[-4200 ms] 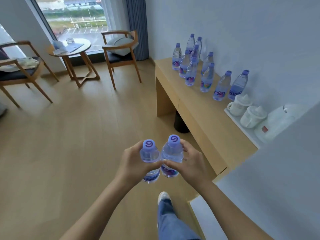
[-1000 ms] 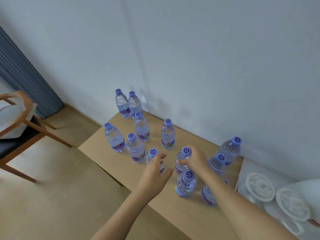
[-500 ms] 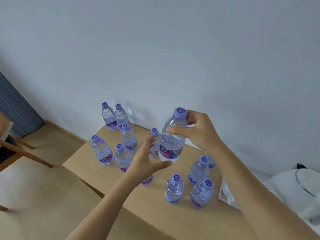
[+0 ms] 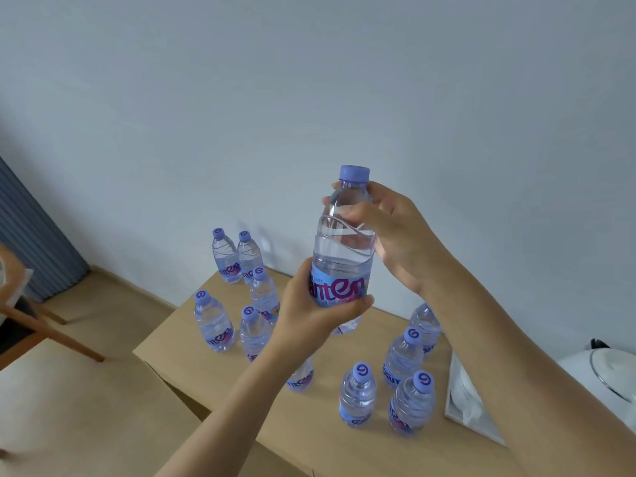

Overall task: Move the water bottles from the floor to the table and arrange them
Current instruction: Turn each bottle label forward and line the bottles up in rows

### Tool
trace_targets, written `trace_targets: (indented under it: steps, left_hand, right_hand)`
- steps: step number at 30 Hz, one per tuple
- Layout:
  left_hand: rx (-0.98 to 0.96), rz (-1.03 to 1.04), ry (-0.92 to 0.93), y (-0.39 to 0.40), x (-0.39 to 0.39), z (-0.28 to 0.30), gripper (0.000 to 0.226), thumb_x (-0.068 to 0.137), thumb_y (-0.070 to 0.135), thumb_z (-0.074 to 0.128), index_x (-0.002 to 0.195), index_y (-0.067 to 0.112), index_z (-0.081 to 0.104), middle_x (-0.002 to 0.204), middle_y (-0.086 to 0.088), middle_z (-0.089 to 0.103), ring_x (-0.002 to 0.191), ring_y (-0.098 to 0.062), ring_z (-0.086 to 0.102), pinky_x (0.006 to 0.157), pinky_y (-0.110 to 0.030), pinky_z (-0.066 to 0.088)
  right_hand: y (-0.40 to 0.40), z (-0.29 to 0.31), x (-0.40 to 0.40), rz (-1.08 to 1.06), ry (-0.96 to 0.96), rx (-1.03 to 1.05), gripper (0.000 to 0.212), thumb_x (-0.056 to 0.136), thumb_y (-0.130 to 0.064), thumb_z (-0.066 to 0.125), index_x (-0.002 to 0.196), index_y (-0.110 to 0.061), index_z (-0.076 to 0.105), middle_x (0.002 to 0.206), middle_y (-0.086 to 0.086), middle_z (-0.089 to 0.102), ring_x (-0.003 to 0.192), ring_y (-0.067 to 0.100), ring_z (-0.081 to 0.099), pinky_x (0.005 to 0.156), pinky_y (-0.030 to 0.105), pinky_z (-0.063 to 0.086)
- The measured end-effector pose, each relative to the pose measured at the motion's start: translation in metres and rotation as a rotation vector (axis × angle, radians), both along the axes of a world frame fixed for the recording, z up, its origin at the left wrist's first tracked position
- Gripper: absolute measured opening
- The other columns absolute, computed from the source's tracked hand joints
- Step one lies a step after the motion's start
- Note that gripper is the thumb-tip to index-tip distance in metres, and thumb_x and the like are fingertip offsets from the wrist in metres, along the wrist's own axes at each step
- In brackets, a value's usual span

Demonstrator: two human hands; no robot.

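Gripping clear purple-capped bottle upright, L hand label, R hand neck

I see a pale blue-grey wall filling most of my view. At the far left a blue-grey pleated curtain hangs down to the light wooden floor. Part of a wooden chair shows at the left edge. At the right, a white kettle stands beside a white tray.
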State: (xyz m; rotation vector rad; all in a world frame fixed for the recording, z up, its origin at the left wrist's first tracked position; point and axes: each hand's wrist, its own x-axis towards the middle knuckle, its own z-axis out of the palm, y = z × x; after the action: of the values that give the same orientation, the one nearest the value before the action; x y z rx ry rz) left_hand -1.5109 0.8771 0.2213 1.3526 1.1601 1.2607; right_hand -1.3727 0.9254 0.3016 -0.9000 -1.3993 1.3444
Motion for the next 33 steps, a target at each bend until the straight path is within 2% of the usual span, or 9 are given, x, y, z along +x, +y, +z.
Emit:
trace_targets:
  steps: [4, 7, 12, 17, 21, 23, 27, 31, 33]
  left_hand:
    - [0.017, 0.077, -0.005, -0.005, 0.001, -0.001, 0.049, 0.065, 0.008, 0.087, 0.106, 0.014, 0.062, 0.090, 0.001, 0.072, 0.081, -0.014, 0.071, 0.067, -0.024, 0.057]
    - [0.009, 0.098, 0.004, -0.008, 0.003, -0.002, 0.049, 0.063, 0.011, 0.089, 0.103, 0.014, 0.061, 0.089, 0.002, 0.072, 0.080, -0.014, 0.071, 0.067, -0.025, 0.058]
    - [-0.044, 0.013, -0.022, -0.015, -0.001, 0.003, 0.054, 0.063, 0.014, 0.089, 0.108, 0.019, 0.059, 0.092, 0.004, 0.071, 0.082, -0.010, 0.070, 0.066, -0.021, 0.056]
    - [-0.074, -0.119, -0.085, -0.019, -0.011, 0.008, 0.055, 0.060, 0.026, 0.088, 0.108, 0.021, 0.062, 0.092, 0.002, 0.073, 0.085, -0.012, 0.071, 0.068, -0.019, 0.054]
    - [-0.061, -0.086, -0.106, -0.024, -0.007, 0.007, 0.046, 0.066, 0.016, 0.086, 0.105, 0.018, 0.063, 0.088, 0.001, 0.073, 0.080, -0.010, 0.070, 0.066, -0.018, 0.053]
    - [-0.051, -0.053, -0.133, -0.027, -0.004, 0.006, 0.041, 0.068, 0.011, 0.084, 0.103, 0.017, 0.063, 0.085, 0.002, 0.073, 0.076, -0.009, 0.070, 0.064, -0.017, 0.053]
    - [-0.028, 0.062, -0.110, -0.032, 0.003, 0.002, 0.039, 0.069, 0.011, 0.085, 0.101, 0.017, 0.064, 0.085, -0.001, 0.072, 0.076, -0.013, 0.071, 0.063, -0.021, 0.054]
    - [-0.001, 0.139, -0.049, -0.035, 0.007, 0.001, 0.044, 0.067, 0.014, 0.087, 0.103, 0.019, 0.062, 0.087, 0.003, 0.071, 0.078, -0.013, 0.070, 0.062, -0.021, 0.055]
    - [-0.008, 0.145, -0.043, -0.038, 0.009, 0.000, 0.046, 0.067, 0.016, 0.087, 0.105, 0.020, 0.061, 0.087, 0.004, 0.071, 0.079, -0.012, 0.070, 0.061, -0.022, 0.056]
  right_hand:
    - [-0.009, -0.006, -0.016, -0.058, -0.098, 0.058, 0.035, 0.079, -0.025, 0.075, 0.110, -0.018, 0.061, 0.097, -0.003, 0.069, 0.093, 0.019, 0.069, 0.092, 0.044, 0.055]
    - [-0.013, -0.012, -0.026, -0.129, -0.102, 0.090, 0.042, 0.073, -0.023, 0.080, 0.109, -0.019, 0.058, 0.101, -0.001, 0.069, 0.089, 0.017, 0.071, 0.086, 0.041, 0.058]
    - [-0.012, -0.010, -0.024, -0.114, -0.068, 0.076, 0.038, 0.075, -0.007, 0.076, 0.108, -0.012, 0.060, 0.089, 0.000, 0.067, 0.080, 0.016, 0.067, 0.079, 0.042, 0.058]
    - [-0.011, 0.001, -0.015, -0.024, 0.051, 0.038, 0.039, 0.077, -0.001, 0.070, 0.114, -0.012, 0.061, 0.100, 0.011, 0.066, 0.083, 0.016, 0.065, 0.075, 0.028, 0.058]
    - [-0.012, 0.001, -0.014, 0.017, 0.019, 0.042, 0.043, 0.072, -0.011, 0.069, 0.115, -0.014, 0.062, 0.109, 0.018, 0.067, 0.088, 0.016, 0.066, 0.078, 0.029, 0.058]
    - [-0.014, -0.001, -0.015, 0.007, 0.006, 0.044, 0.041, 0.074, -0.012, 0.070, 0.114, -0.009, 0.060, 0.104, 0.016, 0.068, 0.085, 0.016, 0.067, 0.076, 0.029, 0.059]
    - [-0.018, -0.007, -0.023, -0.130, -0.072, 0.075, 0.038, 0.075, -0.016, 0.081, 0.106, -0.017, 0.059, 0.098, -0.002, 0.069, 0.089, 0.017, 0.070, 0.074, 0.031, 0.059]
    - [-0.020, -0.013, -0.030, -0.283, -0.077, 0.045, 0.043, 0.070, -0.025, 0.086, 0.103, -0.020, 0.059, 0.098, -0.003, 0.070, 0.088, 0.016, 0.070, 0.077, 0.033, 0.059]
    - [-0.021, -0.014, -0.032, -0.311, -0.081, 0.042, 0.039, 0.071, -0.019, 0.083, 0.101, -0.018, 0.059, 0.092, -0.001, 0.070, 0.082, 0.018, 0.071, 0.073, 0.032, 0.059]
